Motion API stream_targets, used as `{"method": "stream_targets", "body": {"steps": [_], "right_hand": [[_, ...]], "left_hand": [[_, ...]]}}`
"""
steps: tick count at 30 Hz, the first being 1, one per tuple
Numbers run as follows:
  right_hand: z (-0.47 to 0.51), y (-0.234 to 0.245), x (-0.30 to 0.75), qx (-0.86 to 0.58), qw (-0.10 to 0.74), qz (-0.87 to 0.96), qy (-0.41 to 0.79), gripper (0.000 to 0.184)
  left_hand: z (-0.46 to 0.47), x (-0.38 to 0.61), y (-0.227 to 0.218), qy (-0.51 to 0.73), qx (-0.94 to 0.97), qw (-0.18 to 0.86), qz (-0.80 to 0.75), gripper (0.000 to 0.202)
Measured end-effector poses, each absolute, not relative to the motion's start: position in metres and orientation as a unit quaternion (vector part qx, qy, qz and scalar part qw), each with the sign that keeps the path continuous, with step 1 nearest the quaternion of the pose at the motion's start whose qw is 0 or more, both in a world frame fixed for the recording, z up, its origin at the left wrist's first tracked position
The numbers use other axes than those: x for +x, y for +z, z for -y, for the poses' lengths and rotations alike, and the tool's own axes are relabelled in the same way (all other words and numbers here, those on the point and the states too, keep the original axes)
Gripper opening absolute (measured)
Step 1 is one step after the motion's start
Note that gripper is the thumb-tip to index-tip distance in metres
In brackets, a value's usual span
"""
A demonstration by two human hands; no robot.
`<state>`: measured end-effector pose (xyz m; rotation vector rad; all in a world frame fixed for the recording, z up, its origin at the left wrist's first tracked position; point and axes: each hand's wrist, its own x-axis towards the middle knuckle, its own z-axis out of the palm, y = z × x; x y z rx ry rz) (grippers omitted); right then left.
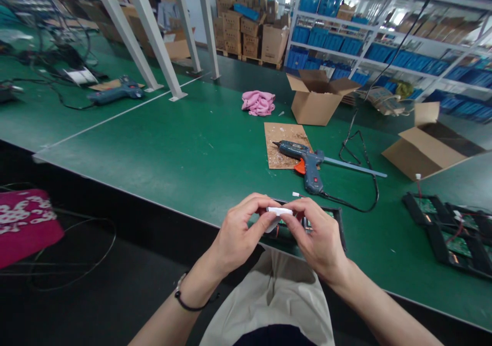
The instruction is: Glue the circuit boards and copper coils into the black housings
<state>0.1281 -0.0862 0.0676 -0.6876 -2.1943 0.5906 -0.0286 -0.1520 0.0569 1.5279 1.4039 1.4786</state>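
Observation:
Between the fingertips of both hands is a small flat white piece (280, 210); its kind does not show. My left hand (243, 228) pinches its left end, and my right hand (318, 233) pinches the right end. Below the hands, at the table's front edge, lies a black housing (340, 223) with green circuit boards inside, partly hidden by my fingers. A small white connector (295, 194) sticks up just behind it. Beyond my right hand a blue hot glue gun (307, 161) with an orange trigger rests partly on a stained cardboard sheet (271, 146).
More black housings with circuit boards (442, 228) lie at the right. Two open cardboard boxes (315, 107) and a pink cloth (258, 103) stand farther back on the green table (172, 151). The gun's black cord (374, 197) loops right. Another glue gun (115, 94) lies far left, past metal posts (154, 33).

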Motion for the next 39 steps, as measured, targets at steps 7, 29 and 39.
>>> {"method": "stream_targets", "body": {"steps": [7,29,39], "right_hand": [[0.090,0.070,0.126,-0.262,0.380,0.858,0.223,0.002],[0.089,0.076,0.136,-0.245,0.236,0.897,0.283,0.023],[0.091,0.082,0.126,-0.240,0.232,0.895,0.296,0.022]], "left_hand": [[0.154,-0.031,0.051,0.555,0.570,0.286,-0.534,0.011],[0.148,-0.034,0.059,0.531,0.611,0.293,-0.508,0.011],[0.153,-0.042,0.059,0.535,0.622,0.264,-0.506,0.011]]}}
